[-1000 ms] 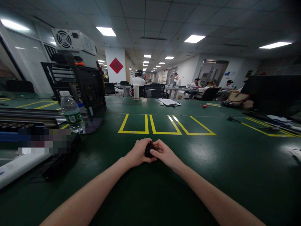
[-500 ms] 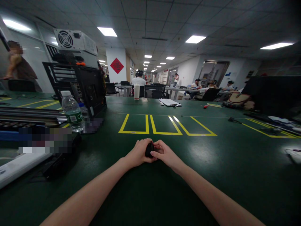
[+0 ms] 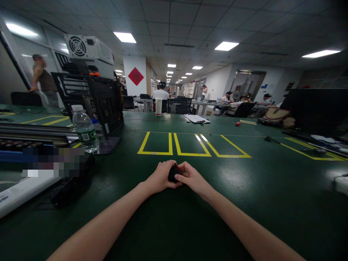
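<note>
Between my two hands is a small black object (image 3: 172,174), rounded and dark; its kind does not show. My left hand (image 3: 161,176) wraps round it from the left, fingers over its far side and thumb along its near side. From the right, my right hand (image 3: 189,176) pinches it with thumb and fingers, the thumb lying on its near face. Both hands are low over the green tabletop (image 3: 174,224), just this side of the yellow tape outlines (image 3: 193,156). Much of the object is hidden by my fingers.
On the left stand a water bottle (image 3: 85,130), a black computer case (image 3: 104,103) and a power supply (image 3: 87,47) on top. A white cup (image 3: 158,107) and a clipboard (image 3: 197,119) are at the far edge. A dark monitor (image 3: 318,112) is at right.
My hands and the black object stay almost as they were. A person at the far left has moved to the right. The view has shifted very slightly.
</note>
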### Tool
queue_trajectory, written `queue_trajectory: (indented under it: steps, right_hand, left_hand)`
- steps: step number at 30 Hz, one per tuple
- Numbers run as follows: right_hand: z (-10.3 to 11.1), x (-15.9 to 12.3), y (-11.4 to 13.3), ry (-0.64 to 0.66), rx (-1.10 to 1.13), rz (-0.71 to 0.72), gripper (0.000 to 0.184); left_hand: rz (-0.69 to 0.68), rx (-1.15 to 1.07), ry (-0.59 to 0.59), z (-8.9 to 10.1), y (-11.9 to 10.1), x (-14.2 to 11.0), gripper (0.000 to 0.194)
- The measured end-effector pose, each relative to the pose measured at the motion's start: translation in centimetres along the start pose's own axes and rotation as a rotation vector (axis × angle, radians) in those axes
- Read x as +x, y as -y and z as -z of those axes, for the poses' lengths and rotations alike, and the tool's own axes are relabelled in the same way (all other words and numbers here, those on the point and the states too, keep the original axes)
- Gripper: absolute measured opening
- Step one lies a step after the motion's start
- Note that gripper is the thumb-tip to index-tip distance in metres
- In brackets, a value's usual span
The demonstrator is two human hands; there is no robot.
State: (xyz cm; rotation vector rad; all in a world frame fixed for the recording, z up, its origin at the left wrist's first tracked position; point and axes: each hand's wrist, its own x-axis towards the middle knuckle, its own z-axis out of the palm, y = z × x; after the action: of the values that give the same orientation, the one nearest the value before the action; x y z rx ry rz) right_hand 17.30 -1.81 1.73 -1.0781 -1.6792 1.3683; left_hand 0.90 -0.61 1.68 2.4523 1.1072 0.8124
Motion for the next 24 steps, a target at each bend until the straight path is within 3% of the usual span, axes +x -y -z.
queue_trajectory:
  steps: [4,11,18,24]
  right_hand:
    - [-0.3,-0.3,0.4,-0.02,0.012,-0.012,0.023]
    - [-0.4,0.3,-0.7,-0.097,-0.013,-0.061,0.03]
    - [0.2,0.0,-0.2,0.027,0.029,-0.021,0.029]
    - [0.1,-0.3,0.2,-0.015,-0.01,-0.034,0.025]
  left_hand:
    - [0.0,-0.01,0.041,0.4,-0.3,0.0,0.053]
    - [0.013,0.019,0.0,-0.3,0.2,0.0,0.057]
    - [-0.001,0.009,0.038,0.3,-0.1,-0.1,0.054]
    - [0.019,-0.005,0.014,-0.1,0.1,0.0,0.057]
